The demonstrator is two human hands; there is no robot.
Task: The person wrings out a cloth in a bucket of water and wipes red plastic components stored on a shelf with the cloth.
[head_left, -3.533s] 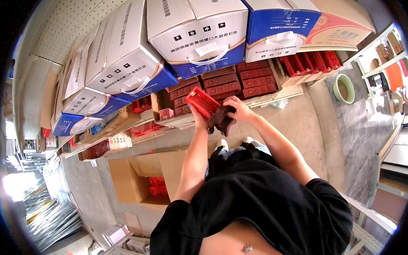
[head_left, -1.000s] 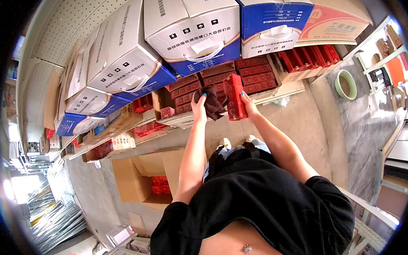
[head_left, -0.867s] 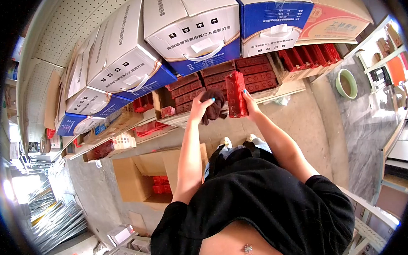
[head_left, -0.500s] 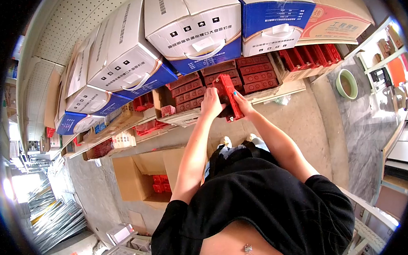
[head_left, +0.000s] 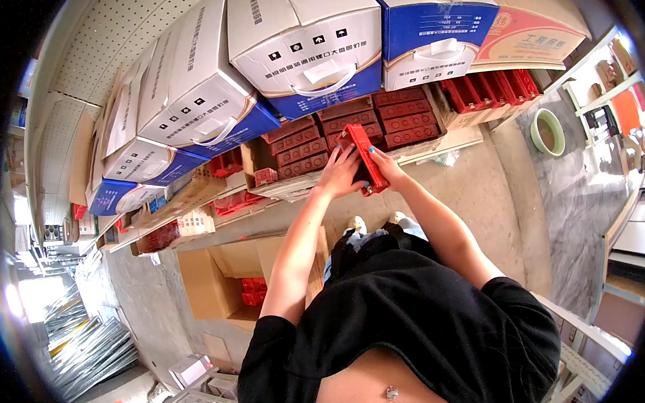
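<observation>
A long red plastic box (head_left: 372, 169) is tilted in front of the shelf, with my right hand (head_left: 388, 170) closed round its right side. On its left, my left hand (head_left: 340, 175) lies against the box with the fingers spread. Something dark shows between that hand and the box; whether it is the brown cloth cannot be made out. Just behind are rows of dark red boxes (head_left: 409, 124) packed in an open carton on the shelf.
White and blue cartons (head_left: 310, 48) stand above the red boxes. More red boxes (head_left: 491, 91) fill a carton at the right. An open cardboard box (head_left: 207, 281) with red pieces inside is on the floor at lower left. A green bucket (head_left: 547, 132) stands at the right.
The brown cloth, earlier bunched in my left hand beside the box, is no longer clearly visible. My left hand has moved against the box and its fingers have spread. The box has turned and tilted.
</observation>
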